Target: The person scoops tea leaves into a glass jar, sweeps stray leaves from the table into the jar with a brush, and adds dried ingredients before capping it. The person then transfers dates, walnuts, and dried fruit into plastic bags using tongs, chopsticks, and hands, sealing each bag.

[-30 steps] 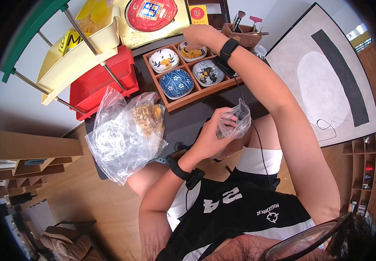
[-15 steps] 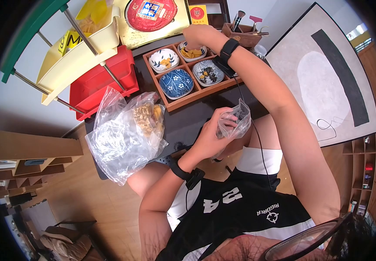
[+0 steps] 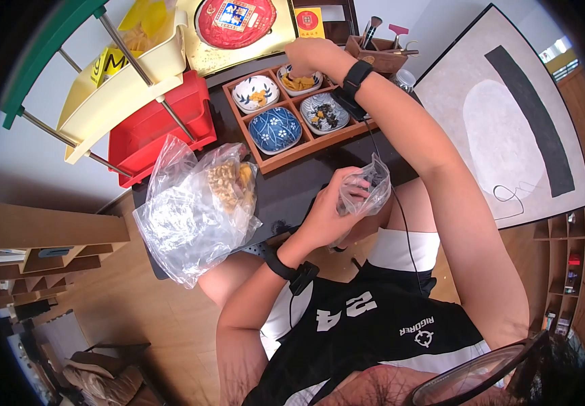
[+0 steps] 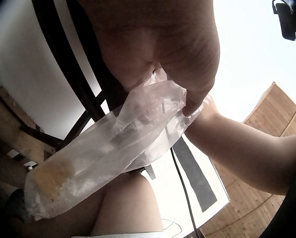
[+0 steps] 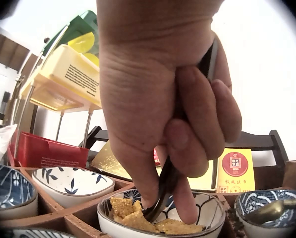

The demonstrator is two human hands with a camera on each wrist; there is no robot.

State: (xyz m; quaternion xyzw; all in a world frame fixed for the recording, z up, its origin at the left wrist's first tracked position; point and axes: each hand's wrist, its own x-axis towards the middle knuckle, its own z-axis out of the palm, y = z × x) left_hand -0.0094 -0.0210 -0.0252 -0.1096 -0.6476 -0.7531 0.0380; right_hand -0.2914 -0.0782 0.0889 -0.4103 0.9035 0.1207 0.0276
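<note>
My left hand [image 3: 336, 203] grips a clear plastic bag [image 3: 376, 195] near its mouth, over my lap. In the left wrist view the bag hangs down at a slant, with yellowish contents [image 4: 53, 179] at its bottom. My right hand [image 5: 162, 109] holds a dark spoon-like utensil [image 5: 163, 191] with curled fingers, its curved end among yellow pieces [image 5: 129, 213] in a small patterned bowl [image 5: 215, 218]. The index finger reaches down into that bowl. This bowl stands in the far compartment of a wooden divided tray [image 3: 311, 143].
Other tray bowls include a white one [image 3: 246, 88] with yellow crumbs, a blue flowered one [image 3: 274, 130] and a grey-blue one [image 3: 319, 108] with dark bits. A large plastic bag [image 3: 184, 223] lies at the table's left. Behind it stand a red bin [image 3: 160, 128] and a cream bin [image 3: 120, 84].
</note>
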